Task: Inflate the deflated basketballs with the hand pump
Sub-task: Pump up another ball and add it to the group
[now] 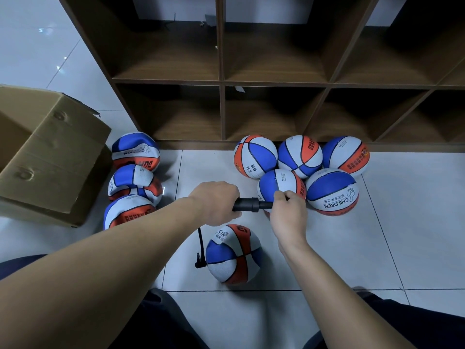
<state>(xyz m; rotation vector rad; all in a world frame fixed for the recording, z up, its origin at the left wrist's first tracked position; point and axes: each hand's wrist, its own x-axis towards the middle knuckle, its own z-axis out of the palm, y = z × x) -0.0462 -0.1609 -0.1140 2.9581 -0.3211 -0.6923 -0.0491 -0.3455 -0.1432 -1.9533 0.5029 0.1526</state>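
A black hand pump [247, 205] lies level above the floor between my hands. My left hand [215, 202] grips its barrel end and my right hand [289, 210] grips its handle end. A thin black hose [200, 244] hangs from the pump down to a nozzle at the left side of a dented blue, white and orange basketball [234, 255] on the tiles in front of me. Three crumpled, flat basketballs [134, 177] lie stacked at the left. Several round, firm basketballs [300, 157] cluster at the right, against the shelf's base.
An open cardboard box [47, 157] stands at the far left. A brown wooden cubby shelf [274, 81] with bare compartments fills the back. White floor tiles [415, 235] stretch to the right. My dark-trousered knees [156, 323] frame the bottom edge.
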